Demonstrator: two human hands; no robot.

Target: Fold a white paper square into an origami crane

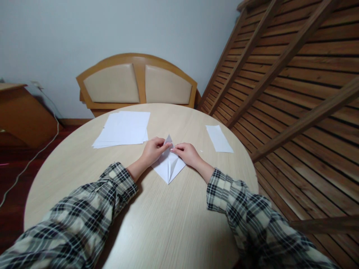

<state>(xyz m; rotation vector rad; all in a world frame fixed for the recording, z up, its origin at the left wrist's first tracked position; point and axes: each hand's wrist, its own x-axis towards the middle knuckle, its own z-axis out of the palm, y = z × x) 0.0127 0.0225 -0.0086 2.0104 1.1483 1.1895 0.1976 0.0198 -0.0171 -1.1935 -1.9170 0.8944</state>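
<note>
A folded white sheet of paper lies on the round table in front of me, shaped like a diamond with one point toward me and one away. Its upper layers have creased flaps meeting along the middle line. My left hand pinches the paper's left side near the far point, thumb on top. From the other side my right hand pinches a flap close to the middle, its fingertips almost meeting the left thumb. Both hands cover the diamond's side corners in part.
A stack of white sheets lies at the table's far left. A narrow white paper strip rests at the right. Behind the round table stands a padded wooden headboard; slatted wood panelling leans along the right.
</note>
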